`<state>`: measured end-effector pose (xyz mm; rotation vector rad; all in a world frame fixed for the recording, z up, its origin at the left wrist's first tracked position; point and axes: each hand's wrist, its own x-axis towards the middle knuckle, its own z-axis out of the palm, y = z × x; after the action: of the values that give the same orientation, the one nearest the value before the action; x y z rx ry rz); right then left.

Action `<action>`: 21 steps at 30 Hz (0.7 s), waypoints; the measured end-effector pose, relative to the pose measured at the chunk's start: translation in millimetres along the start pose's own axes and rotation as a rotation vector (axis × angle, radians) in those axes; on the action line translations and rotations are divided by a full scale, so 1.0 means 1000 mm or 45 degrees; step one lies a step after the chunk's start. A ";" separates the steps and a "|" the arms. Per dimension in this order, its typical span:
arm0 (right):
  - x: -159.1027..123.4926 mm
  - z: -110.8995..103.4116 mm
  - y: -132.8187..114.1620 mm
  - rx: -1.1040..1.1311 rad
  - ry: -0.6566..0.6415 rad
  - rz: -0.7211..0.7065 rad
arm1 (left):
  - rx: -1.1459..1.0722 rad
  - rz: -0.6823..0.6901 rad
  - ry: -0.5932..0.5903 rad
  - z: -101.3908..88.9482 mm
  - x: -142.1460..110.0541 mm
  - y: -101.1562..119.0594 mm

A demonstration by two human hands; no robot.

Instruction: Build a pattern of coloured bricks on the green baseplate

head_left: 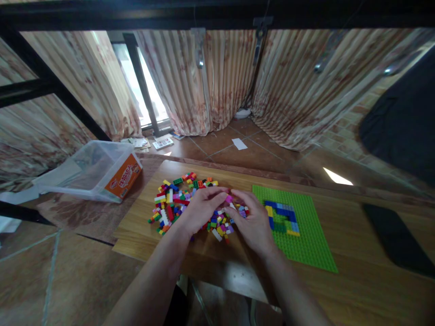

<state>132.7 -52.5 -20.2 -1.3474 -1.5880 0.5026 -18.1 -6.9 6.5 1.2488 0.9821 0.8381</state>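
Observation:
Between my two hands, just above the pile, is a small pink toy brick (pixel 229 198). My left hand (pixel 204 206) is closed, its thumb and fingertips pinching the brick from the left. From the right, my right hand (pixel 252 221) curls its fingers and thumb round the same brick; part of its grip is hidden. Loose toy bricks (pixel 170 212) in many colours lie spread beneath and left of the hands. Right of my right hand lies a green baseplate (pixel 311 235), bearing a blocky ring of blue, yellow and green bricks (pixel 287 210) with an open middle.
A wooden table (pixel 142 233) carries all this, with a dark flat object (pixel 399 237) at its right. Left of it, a clear plastic bin (pixel 91 181) with an orange label rests on a rug (pixel 81 217). Curtains (pixel 224 86) hang behind; papers (pixel 239 144) lie on the tiled floor.

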 end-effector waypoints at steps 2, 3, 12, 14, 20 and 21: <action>-0.001 0.001 -0.001 -0.011 0.019 -0.025 | -0.149 -0.080 -0.028 0.008 -0.001 -0.001; -0.001 0.001 0.000 -0.020 0.025 -0.036 | -0.199 -0.114 -0.042 0.010 -0.002 -0.001; -0.002 -0.002 -0.002 -0.063 0.055 -0.037 | -0.418 -0.251 -0.048 0.015 -0.001 -0.003; -0.002 -0.003 -0.002 -0.040 0.051 -0.038 | -0.453 -0.261 -0.050 0.016 -0.001 -0.004; -0.003 -0.010 -0.001 0.194 0.076 0.031 | -0.529 -0.273 -0.124 0.012 -0.003 0.000; -0.003 -0.010 -0.001 0.231 0.087 0.048 | -0.534 -0.273 -0.145 0.011 -0.003 0.001</action>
<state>140.7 -57.7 -16.2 -1.2459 -1.4278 0.6025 -9.1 -13.8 8.2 0.8071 0.7822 0.7481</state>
